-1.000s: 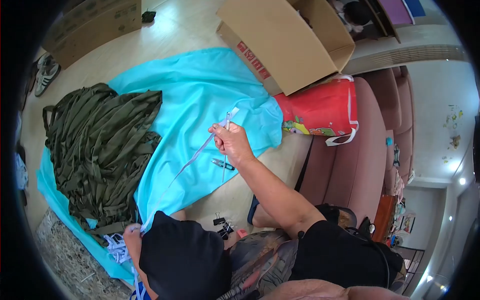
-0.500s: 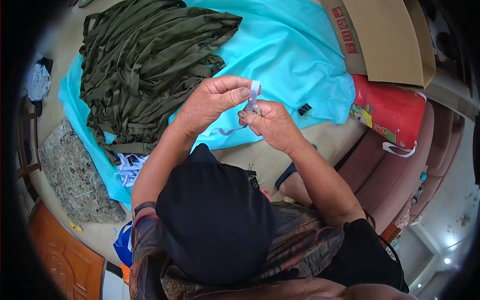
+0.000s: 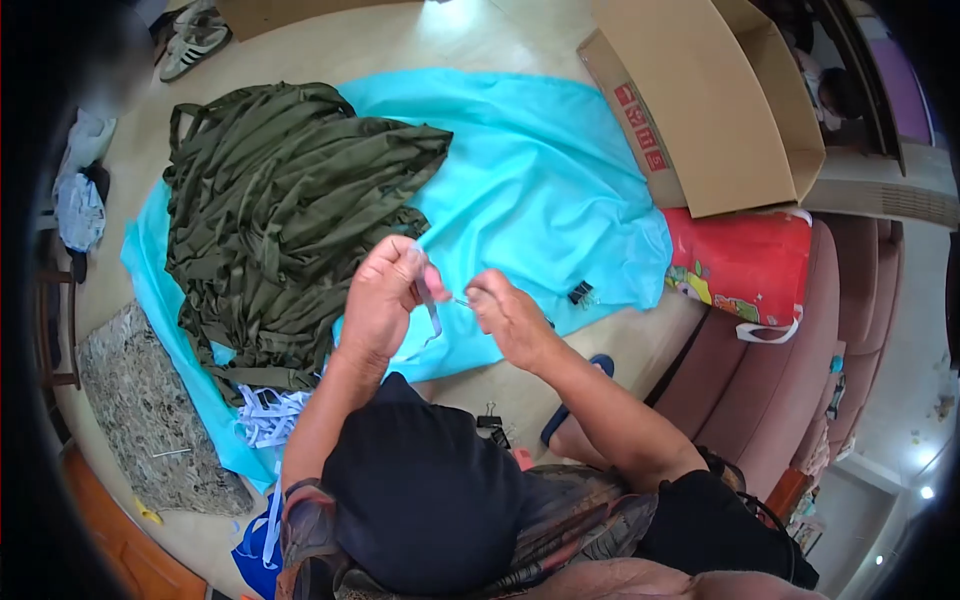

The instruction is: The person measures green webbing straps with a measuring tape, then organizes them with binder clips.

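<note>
Well, pale ribbon [image 3: 430,305] — narrow, flat, end dangling

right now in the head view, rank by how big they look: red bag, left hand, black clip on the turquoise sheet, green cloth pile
1. Green cloth pile
2. Red bag
3. Left hand (nearness to the camera may enlarge it)
4. Black clip

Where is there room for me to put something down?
Use the turquoise cloth between the dark green fabric and the cardboard box, or the bare floor past the cloth's far edge. It's crowded around the left hand, right hand, white ribbons and black clips.
</note>
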A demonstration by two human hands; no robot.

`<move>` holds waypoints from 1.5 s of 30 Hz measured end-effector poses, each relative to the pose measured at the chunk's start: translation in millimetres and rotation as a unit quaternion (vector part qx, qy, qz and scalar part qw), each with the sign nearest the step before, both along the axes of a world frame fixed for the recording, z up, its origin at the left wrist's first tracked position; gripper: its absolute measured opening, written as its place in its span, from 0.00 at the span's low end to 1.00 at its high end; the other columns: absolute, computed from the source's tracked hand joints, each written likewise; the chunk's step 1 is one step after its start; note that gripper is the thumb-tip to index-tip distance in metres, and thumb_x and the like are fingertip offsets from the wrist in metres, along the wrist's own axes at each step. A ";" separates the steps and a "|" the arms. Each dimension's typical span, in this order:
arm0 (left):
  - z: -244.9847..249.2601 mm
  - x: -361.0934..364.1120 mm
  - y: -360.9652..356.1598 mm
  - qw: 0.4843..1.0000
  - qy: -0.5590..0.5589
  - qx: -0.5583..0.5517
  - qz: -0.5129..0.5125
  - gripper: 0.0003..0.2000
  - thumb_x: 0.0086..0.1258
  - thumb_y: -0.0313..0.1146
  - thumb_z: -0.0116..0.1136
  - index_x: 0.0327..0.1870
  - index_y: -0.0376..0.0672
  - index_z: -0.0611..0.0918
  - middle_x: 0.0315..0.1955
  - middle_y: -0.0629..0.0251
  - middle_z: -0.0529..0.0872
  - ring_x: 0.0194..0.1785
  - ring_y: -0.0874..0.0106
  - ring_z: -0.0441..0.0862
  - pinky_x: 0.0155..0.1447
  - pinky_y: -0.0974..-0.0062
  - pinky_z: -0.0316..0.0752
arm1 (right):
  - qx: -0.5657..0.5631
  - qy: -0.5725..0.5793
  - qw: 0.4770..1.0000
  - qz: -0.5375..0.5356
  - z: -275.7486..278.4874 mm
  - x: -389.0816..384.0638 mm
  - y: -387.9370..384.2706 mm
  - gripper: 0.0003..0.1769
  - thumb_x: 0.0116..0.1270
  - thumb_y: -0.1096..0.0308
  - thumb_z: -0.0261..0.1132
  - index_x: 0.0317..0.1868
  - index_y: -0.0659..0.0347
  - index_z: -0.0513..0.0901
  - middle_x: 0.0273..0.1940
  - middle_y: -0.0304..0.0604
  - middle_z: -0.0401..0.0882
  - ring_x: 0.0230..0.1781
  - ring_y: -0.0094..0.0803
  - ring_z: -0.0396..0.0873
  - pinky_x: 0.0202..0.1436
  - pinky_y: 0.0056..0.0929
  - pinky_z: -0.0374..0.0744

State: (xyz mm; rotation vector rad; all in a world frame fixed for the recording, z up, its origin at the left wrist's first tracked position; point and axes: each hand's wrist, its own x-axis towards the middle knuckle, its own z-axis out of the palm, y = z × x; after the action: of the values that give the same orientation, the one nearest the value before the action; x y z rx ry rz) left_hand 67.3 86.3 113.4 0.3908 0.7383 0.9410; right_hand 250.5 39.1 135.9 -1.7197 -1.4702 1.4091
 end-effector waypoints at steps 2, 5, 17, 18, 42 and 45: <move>10.0 2.3 -3.6 0.998 0.053 -0.022 -0.012 0.06 0.74 0.33 0.53 0.38 0.42 0.73 0.21 0.66 0.77 0.20 0.76 0.72 0.29 0.76 0.73 | 0.005 0.019 1.000 -0.014 1.1 8.6 2.1 0.17 0.76 0.57 0.54 0.36 0.62 0.75 0.25 0.36 0.71 0.26 0.23 0.69 0.31 0.26 0.71; 7.9 2.3 -8.5 0.993 0.095 -0.025 -0.058 0.06 0.73 0.33 0.54 0.37 0.41 0.75 0.21 0.69 0.77 0.20 0.81 0.71 0.26 0.82 0.68 | -0.019 0.044 0.999 -0.015 6.3 19.1 2.1 0.16 0.76 0.58 0.55 0.35 0.60 0.76 0.26 0.35 0.72 0.26 0.20 0.67 0.31 0.21 0.70; 5.1 4.6 -11.2 0.984 0.123 -0.006 -0.132 0.05 0.72 0.30 0.56 0.39 0.38 0.79 0.22 0.68 0.79 0.21 0.81 0.74 0.26 0.84 0.70 | -0.073 0.159 0.980 -0.090 23.2 18.8 1.1 0.12 0.72 0.61 0.62 0.38 0.62 0.82 0.28 0.31 0.74 0.25 0.15 0.66 0.27 0.16 0.65; 2.9 5.2 -8.6 0.981 0.138 0.012 -0.136 0.05 0.72 0.30 0.56 0.39 0.38 0.79 0.22 0.68 0.80 0.21 0.81 0.75 0.26 0.84 0.71 | -0.097 0.169 0.975 -0.104 21.9 19.5 0.5 0.12 0.72 0.61 0.61 0.38 0.62 0.82 0.27 0.31 0.74 0.24 0.15 0.65 0.25 0.16 0.64; -0.6 6.3 -8.7 0.993 0.060 -0.025 -0.097 0.04 0.72 0.28 0.57 0.42 0.39 0.78 0.30 0.61 0.84 0.28 0.74 0.80 0.35 0.77 0.78 | -0.131 0.287 0.935 -0.163 12.1 3.6 2.6 0.07 0.71 0.67 0.61 0.44 0.61 0.76 0.28 0.38 0.79 0.23 0.15 0.70 0.21 0.12 0.65; -2.3 5.2 -8.6 0.994 0.049 -0.027 -0.090 0.04 0.71 0.28 0.57 0.42 0.39 0.78 0.30 0.61 0.84 0.28 0.73 0.80 0.35 0.76 0.78 | -0.134 0.274 0.939 -0.158 12.8 1.3 2.7 0.07 0.72 0.67 0.60 0.44 0.62 0.77 0.28 0.38 0.79 0.23 0.15 0.70 0.20 0.12 0.65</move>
State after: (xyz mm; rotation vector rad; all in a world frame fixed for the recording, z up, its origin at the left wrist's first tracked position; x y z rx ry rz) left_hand 72.5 77.7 111.1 0.4502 0.8025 0.7351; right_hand 251.8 41.8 148.7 -1.4503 -0.6957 1.7720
